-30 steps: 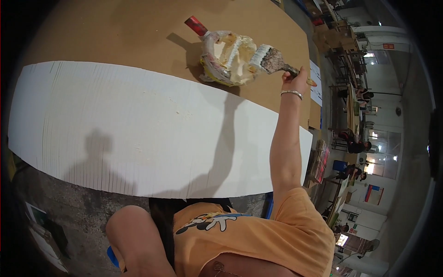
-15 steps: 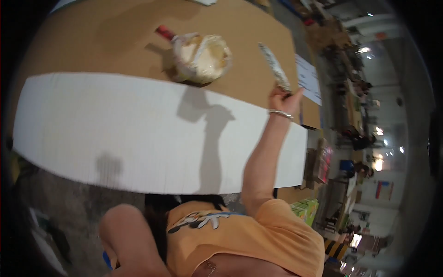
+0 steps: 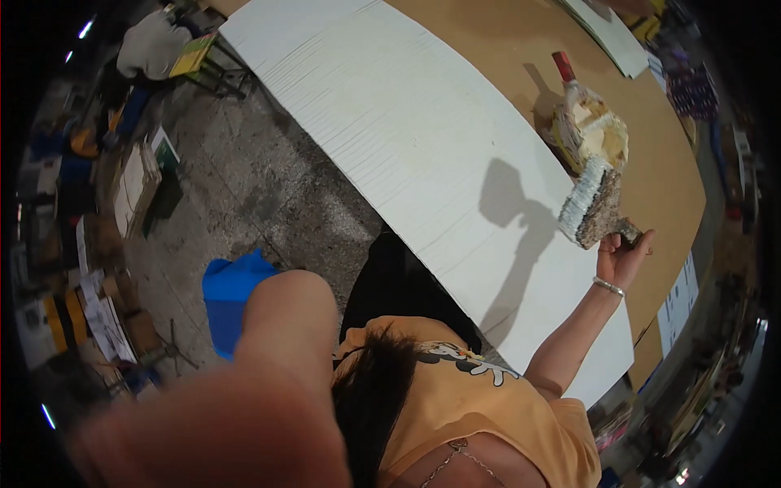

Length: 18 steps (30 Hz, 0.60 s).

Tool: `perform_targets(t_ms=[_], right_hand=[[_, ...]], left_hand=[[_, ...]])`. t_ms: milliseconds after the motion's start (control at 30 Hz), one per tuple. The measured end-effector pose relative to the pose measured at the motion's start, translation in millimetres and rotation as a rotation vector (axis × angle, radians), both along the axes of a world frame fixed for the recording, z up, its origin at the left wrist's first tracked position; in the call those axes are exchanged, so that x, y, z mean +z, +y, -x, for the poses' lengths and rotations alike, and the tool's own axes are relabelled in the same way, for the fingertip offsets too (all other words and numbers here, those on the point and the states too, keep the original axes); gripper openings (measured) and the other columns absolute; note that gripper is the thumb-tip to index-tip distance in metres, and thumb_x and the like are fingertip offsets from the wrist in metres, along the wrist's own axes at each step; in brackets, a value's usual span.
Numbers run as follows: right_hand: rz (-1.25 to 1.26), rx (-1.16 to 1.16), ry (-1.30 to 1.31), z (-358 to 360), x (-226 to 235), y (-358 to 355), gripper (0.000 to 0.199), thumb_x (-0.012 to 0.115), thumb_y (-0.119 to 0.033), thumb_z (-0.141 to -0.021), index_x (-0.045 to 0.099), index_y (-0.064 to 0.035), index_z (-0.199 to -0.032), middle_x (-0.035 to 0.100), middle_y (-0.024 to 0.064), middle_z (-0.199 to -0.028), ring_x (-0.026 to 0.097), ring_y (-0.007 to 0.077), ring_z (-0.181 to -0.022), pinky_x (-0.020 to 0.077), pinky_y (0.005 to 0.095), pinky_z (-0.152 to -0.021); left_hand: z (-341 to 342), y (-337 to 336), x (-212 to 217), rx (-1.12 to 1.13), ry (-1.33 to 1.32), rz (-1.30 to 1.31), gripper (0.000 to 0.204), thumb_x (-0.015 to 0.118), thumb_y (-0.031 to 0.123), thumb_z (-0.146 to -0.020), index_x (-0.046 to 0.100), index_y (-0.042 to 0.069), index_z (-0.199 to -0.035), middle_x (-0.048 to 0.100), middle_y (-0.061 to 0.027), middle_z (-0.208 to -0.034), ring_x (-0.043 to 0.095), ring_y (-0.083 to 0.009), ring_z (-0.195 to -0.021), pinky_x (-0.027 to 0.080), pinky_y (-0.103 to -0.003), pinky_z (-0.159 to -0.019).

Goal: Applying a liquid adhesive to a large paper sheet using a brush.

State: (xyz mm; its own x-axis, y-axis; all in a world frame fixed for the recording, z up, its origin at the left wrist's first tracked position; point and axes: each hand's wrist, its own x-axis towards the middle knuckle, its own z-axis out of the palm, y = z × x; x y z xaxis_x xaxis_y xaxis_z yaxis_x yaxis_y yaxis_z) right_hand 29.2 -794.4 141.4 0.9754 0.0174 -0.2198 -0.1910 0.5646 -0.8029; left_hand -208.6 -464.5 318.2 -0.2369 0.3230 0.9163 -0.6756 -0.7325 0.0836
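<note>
My right hand is closed round the handle of a wide flat brush, its bristle edge caked white and its body stained brown. The brush is raised above the edge of a long white surface, which shows many fine parallel lines like overlapped sheets; its shadow falls there. Just beyond the brush, a tub coated in cream paste stands on brown board, with a red handle sticking up at its rim. My left arm bends back at lower left, its near part blurred; the left hand does not show.
Brown board covers the table beyond the white surface. More white sheets lie at the far right, near another person's hand. A blue bag-like thing stands on the floor to the left, with a stool farther off.
The view has swung left, showing more floor. The brush, seen edge-on before, now shows its broad side close to the tub. My left forearm has come into view, blurred.
</note>
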Motion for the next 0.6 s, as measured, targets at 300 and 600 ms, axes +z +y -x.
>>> perform_targets(t_ms=[300, 600], right_hand=[[0.226, 0.381, 0.019, 23.5, 47.3, 72.2, 0.049, 0.045, -0.048, -0.093, 0.062, -0.0018, -0.094, 0.064, 0.0089, -0.091, 0.054, 0.0147, -0.055, 0.0417, 0.0242, -0.049], [0.61, 0.578, -0.198, 29.9, 42.2, 179.8, 0.026, 0.057, -0.026, -0.09, 0.064, -0.0015, -0.085, 0.063, 0.0054, -0.081, 0.047, 0.0076, -0.057, 0.0357, 0.0208, -0.05]], left_hand=[[9.2, 78.1, -121.4, 0.417, 0.595, 0.606, 0.04, 0.047, 0.031, -0.093, 0.055, -0.005, -0.109, 0.057, -0.0161, -0.102, 0.057, -0.0235, -0.095, 0.049, -0.034, -0.081], [-25.6, 110.3, -283.0, 0.125, 1.091, 1.471, 0.058, 0.051, 0.037, -0.092, 0.039, -0.006, -0.128, 0.049, -0.0176, -0.123, 0.05, -0.0246, -0.109, 0.039, -0.034, -0.094]])
